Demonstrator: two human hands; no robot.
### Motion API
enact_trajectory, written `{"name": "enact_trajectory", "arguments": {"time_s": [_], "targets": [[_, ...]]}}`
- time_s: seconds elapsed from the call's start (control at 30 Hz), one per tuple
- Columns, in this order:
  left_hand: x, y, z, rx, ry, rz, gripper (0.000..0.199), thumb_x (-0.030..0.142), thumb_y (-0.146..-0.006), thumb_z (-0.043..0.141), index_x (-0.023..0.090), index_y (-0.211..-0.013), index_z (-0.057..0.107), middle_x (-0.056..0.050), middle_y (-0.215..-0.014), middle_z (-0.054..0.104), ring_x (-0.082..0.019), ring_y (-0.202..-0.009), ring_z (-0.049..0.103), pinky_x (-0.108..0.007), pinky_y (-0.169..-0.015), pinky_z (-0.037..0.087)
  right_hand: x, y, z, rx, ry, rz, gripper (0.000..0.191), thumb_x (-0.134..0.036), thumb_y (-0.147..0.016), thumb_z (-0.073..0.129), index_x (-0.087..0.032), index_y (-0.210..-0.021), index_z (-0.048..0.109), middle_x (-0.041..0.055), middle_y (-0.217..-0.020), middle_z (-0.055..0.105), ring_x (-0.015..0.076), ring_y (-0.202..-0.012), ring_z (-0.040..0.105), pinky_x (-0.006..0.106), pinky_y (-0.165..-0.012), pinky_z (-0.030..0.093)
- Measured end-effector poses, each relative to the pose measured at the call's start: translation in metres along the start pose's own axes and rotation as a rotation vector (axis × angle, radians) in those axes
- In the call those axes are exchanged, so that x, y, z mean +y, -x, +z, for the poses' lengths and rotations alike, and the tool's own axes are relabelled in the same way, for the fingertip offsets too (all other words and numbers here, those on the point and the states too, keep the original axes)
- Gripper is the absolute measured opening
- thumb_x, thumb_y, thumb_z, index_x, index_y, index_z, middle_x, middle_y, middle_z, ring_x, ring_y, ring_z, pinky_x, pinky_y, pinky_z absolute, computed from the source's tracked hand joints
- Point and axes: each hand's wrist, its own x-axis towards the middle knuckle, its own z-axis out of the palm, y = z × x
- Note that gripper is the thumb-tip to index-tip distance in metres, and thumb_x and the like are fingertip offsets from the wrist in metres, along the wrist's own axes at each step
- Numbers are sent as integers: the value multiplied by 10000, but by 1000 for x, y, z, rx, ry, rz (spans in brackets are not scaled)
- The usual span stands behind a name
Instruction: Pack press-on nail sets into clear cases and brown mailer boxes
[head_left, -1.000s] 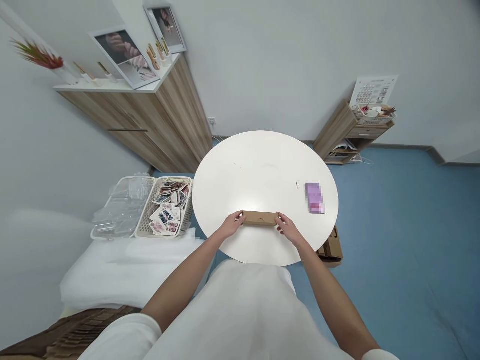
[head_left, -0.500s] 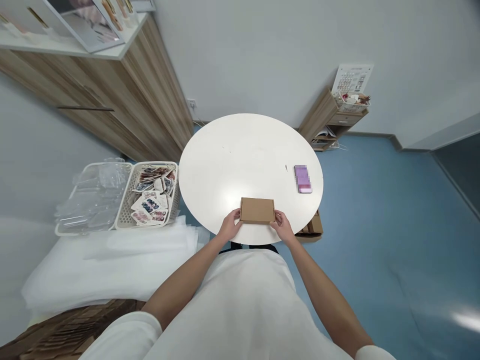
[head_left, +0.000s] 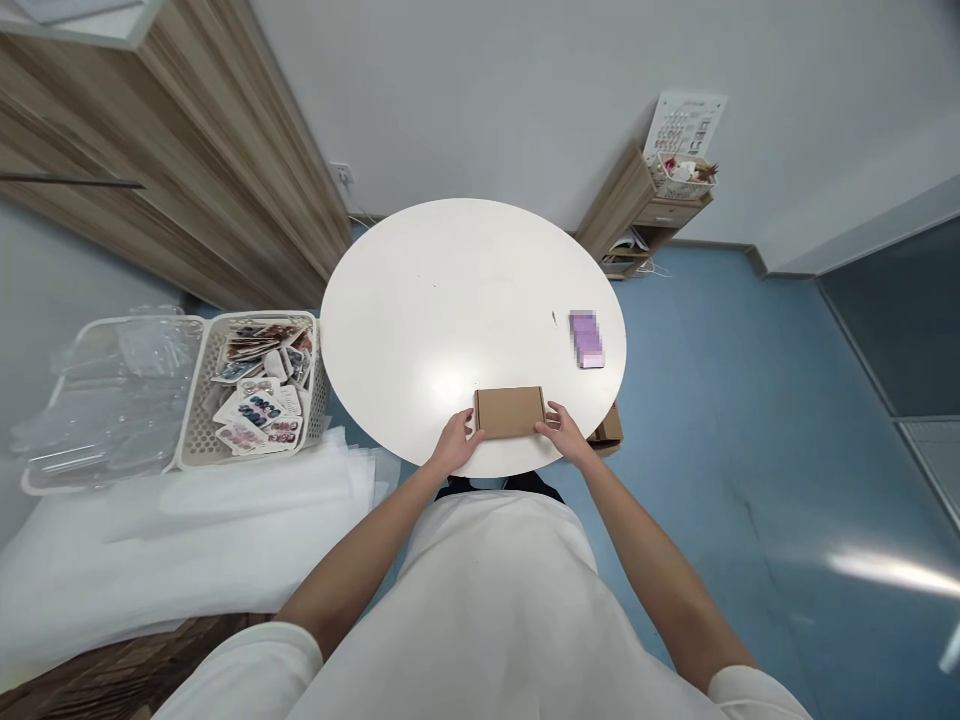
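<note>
Purple item [head_left: 586, 339], blurred, on right side of white table [head_left: 465, 250], small dark mark [head_left: 554, 318] just beside it; at table's left, white basket [head_left: 196, 435] heaped with printed cards [head_left: 259, 410]; next to it, second basket [head_left: 105, 321] piled with clear plastic [head_left: 142, 385]; white sheets [head_left: 225, 550] nearer; tall wooden cabinet [head_left: 225, 150] behind, wall socket [head_left: 341, 173]; far right, small cabinet [head_left: 619, 205] bearing little basket [head_left: 679, 187] and printed sheet [head_left: 686, 125]; blue floor [head_left: 690, 370]

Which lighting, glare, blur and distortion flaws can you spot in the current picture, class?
Head view: glare whitens the table left of the cardboard box; head view: a bright streak crosses the floor at right; head view: the cabinet slants, likely lens distortion; head view: the purple item is pixelated.
</note>
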Motion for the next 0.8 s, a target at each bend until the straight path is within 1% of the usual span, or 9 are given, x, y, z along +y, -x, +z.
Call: {"name": "enact_trajectory", "arguments": {"time_s": [0.1, 0.2, 0.33, 0.43, 0.53, 0.6, 0.7, 0.8], "targets": [[7, -5, 2, 24, 41, -55, 485, 299, -756, 506, 158, -1206, 389, -110, -1147, 482, -151, -828, 561, -314, -775, 442, -9, -8, -4, -14, -8, 45, 651, -453, -688, 539, -211, -1256, 333, 110, -1167, 492, 182, -957, 537, 329, -801, 428], [17, -8, 4, 53, 91, -105, 478, 285, -742, 522, 165, -1190, 407, -91, -1078, 525, -151, -814, 556, -305, -752, 447, -13, -16, -4, -97, -105, 72, 567, -484, -723, 484, -233, -1220, 375, 85, -1130, 516, 183, -975, 526, 299, -744, 446], [32, -6, 12, 124, 191, -186, 430, 297, -766, 489, 188, -1176, 421, -80, -1073, 528, -148, -830, 545, -293, -736, 449, -7, -20, -10, -165, -199, 83, 550, -483, -713, 510, -257, -1200, 390, 66, -1105, 518, 176, -951, 531, 275, -700, 450], [49, -3, 27, 154, 209, -225, 453, 335, -766, 496, 211, -1193, 409, -92, -1138, 457, -157, -891, 530, -296, -758, 446, 5, -17, -27, -191, -273, 68, 533, -483, -708, 522, -268, -1183, 412, 53, -1062, 519, 167, -906, 539, 267, -680, 450], [75, -5, 51, 184, 152, -241, 490, 371, -755, 510, 231, -1211, 396, -100, -1153, 386, -176, -960, 498, -314, -791, 441, 23, -13, -55, -169, -347, 10, 525, -465, -704, 536, -273, -1178, 417, 39, -1022, 506, 141, -818, 543, 258, -655, 452], [95, -10, 72, 154, 119, -220, 496, 372, -760, 502, 238, -1223, 383, -94, -1121, 388, -182, -979, 483, -321, -787, 446, 38, -11, -78, -118, -382, -34, 533, -450, -696, 549, -270, -1180, 418, 31, -996, 502, 123, -757, 535, 259, -644, 454], [125, -22, 108, 45, 94, -148, 511, 367, -757, 507, 237, -1231, 367, -88, -1100, 402, -186, -990, 471, -317, -766, 459, 68, -7, -117, 7, -387, -74, 544, -430, -690, 558, -258, -1189, 425, 32, -987, 502, 117, -730, 520, 276, -666, 458], [151, -39, 150, -120, 46, -85, 557, 370, -742, 528, 222, -1247, 346, -100, -1115, 400, -194, -985, 471, -315, -746, 465, 104, 0, -157, 178, -351, -62, 554, -429, -694, 550, -245, -1202, 428, 47, -1009, 504, 129, -755, 512, 304, -709, 458]]}}
